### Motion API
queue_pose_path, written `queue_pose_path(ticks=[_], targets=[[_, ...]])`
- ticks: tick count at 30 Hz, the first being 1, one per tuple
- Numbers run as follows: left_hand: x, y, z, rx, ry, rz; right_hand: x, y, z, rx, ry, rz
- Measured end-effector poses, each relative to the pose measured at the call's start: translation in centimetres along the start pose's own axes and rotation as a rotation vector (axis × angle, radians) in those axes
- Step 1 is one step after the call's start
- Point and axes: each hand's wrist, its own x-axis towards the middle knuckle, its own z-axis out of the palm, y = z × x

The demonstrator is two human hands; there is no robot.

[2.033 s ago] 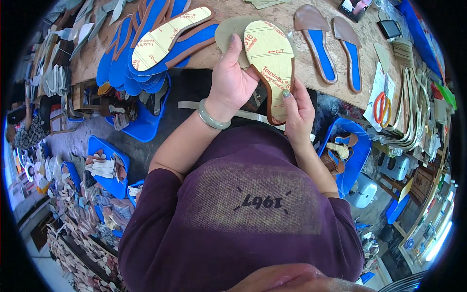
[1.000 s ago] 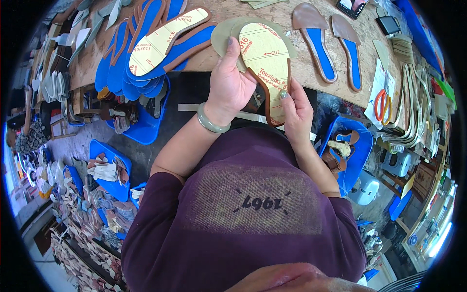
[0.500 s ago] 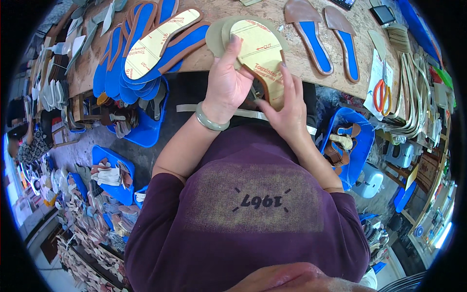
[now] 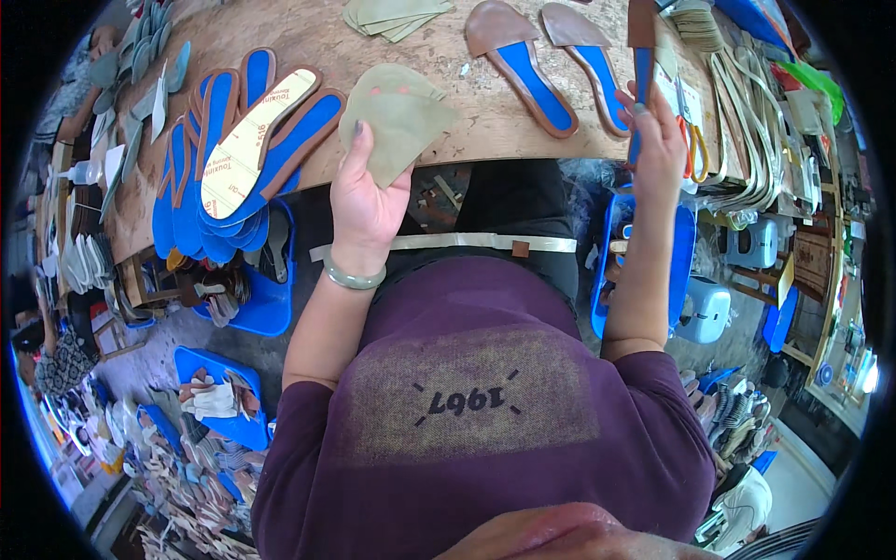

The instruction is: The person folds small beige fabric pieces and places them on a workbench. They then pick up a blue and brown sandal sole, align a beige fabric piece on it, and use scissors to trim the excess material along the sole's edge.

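Observation:
My left hand (image 4: 367,201) is closed on a few thin khaki upper pieces (image 4: 401,126), held above the table's near edge. Its thumb lies over them and the fingertips are behind. On the right, my raised right hand (image 4: 658,140) grips a sandal insole (image 4: 643,70), blue with a brown toe piece, tilted so that it shows narrow. Just left of that hand lie two similar insoles (image 4: 528,82) on the table, blue with brown edging and brown toe pieces. A pile of blue and brown insoles (image 4: 219,107) is at the left, topped by one with pale yellow printed backing (image 4: 252,149).
More khaki pieces (image 4: 397,17) lie at the table's far side. Orange-handled scissors (image 4: 693,154) rest at the right beside bundled strips (image 4: 737,121). Blue bins (image 4: 266,303) stand below the wooden table (image 4: 429,140). Other people are at the far left.
The insole has left the khaki pieces in my left hand and is now in my right hand, further right and turned. The whole view has shifted.

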Motion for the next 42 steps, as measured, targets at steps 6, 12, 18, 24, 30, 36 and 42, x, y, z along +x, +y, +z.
queue_pose_path(ticks=[6,12,18,24,30,36,42], targets=[[-0.8,0.1,-0.5,-0.003,-0.008,-0.035,5.2,3.4,-3.9,-0.172,-0.064,0.180],[-1.7,0.4,-1.0,0.011,-0.007,-0.074,5.1,3.1,-0.8,-0.169,-0.236,0.222],[-2.9,0.0,-1.3,0.033,-0.033,-0.150,5.6,6.1,4.4,-0.418,-0.328,-0.027],[-4.7,1.4,-2.5,-0.073,-0.083,-0.209,2.7,0.6,12.8,-0.725,-0.238,-0.659],[-5.1,3.5,-2.8,0.003,-0.004,-0.045,-0.3,-2.6,28.6,-0.432,-0.711,-1.132],[-2.9,6.4,-4.5,-0.081,0.093,0.150,1.7,-4.6,33.6,-0.425,-1.104,-1.172],[-2.5,6.5,-4.7,-0.155,0.050,0.129,4.8,-5.5,29.4,-0.057,-0.977,-0.738]])
